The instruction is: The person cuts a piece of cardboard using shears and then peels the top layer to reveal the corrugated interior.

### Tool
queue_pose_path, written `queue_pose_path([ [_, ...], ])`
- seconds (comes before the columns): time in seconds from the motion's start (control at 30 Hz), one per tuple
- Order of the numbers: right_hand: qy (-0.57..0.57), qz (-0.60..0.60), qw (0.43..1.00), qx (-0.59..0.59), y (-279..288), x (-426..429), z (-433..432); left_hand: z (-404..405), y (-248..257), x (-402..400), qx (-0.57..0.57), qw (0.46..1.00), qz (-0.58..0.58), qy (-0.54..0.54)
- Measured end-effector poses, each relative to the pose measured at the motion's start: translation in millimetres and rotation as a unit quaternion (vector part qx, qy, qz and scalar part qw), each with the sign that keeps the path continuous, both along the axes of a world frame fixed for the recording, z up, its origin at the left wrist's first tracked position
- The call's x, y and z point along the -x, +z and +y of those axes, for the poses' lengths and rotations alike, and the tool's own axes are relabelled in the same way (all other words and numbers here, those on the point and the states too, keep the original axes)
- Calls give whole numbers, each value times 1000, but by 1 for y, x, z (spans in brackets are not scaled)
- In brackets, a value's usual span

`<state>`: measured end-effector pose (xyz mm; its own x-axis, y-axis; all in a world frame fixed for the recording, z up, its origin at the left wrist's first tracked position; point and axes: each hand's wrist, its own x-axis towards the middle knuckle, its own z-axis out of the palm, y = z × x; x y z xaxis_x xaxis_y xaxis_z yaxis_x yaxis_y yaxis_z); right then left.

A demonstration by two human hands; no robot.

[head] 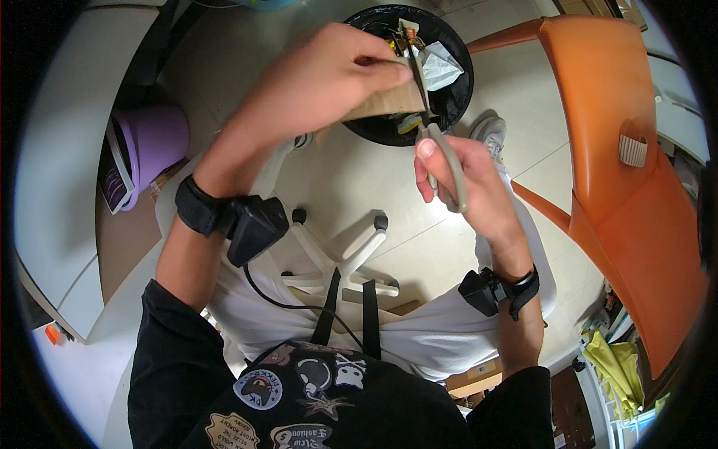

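My left hand (pixel 331 81) pinches a flat tan piece of cardboard (pixel 392 102) between thumb and fingers. In my right hand (pixel 477 177) is a pair of scissors (pixel 449 154) with light grey handles and dark blades. The blades point away from me and lie along the cardboard's right edge, with a narrow strip of it on their far side. Both hands are above or beside a round waste bin (pixel 468 78) lined with a black bag. A crumpled white paper (pixel 440 66) and other scraps lie in the bin, partly hidden by the cardboard and my left hand.
An orange chair (pixel 600 112) stands at the right. To the left are a white desk (pixel 67 151) and a purple bucket (pixel 160 149). A white wheeled chair base (pixel 342 269) is below me on the tiled floor (pixel 359 185). A black cable (pixel 291 306) runs from my left wrist device.
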<state>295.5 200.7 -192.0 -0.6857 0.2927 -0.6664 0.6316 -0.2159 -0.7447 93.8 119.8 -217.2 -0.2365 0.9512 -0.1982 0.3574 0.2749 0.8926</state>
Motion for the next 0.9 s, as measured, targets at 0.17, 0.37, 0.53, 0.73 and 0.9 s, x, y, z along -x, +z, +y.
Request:
queue_pose_path([
  [0.17,-5,-11,1000,-3,1,0,4,2,-3,-1,27,999,-25,-19],
  [0.37,-5,4,1000,-3,-3,0,4,1,-1,-1,37,999,-24,-4],
  [0.53,-8,4,1000,-5,-3,1,3,-1,-3,2,50,996,-71,-11],
  [0.73,-11,3,1000,-5,-4,-1,4,-1,-1,5,67,995,-57,-49],
  [0.9,-10,12,1000,-11,0,-1,5,-6,-3,12,41,998,-38,1],
])
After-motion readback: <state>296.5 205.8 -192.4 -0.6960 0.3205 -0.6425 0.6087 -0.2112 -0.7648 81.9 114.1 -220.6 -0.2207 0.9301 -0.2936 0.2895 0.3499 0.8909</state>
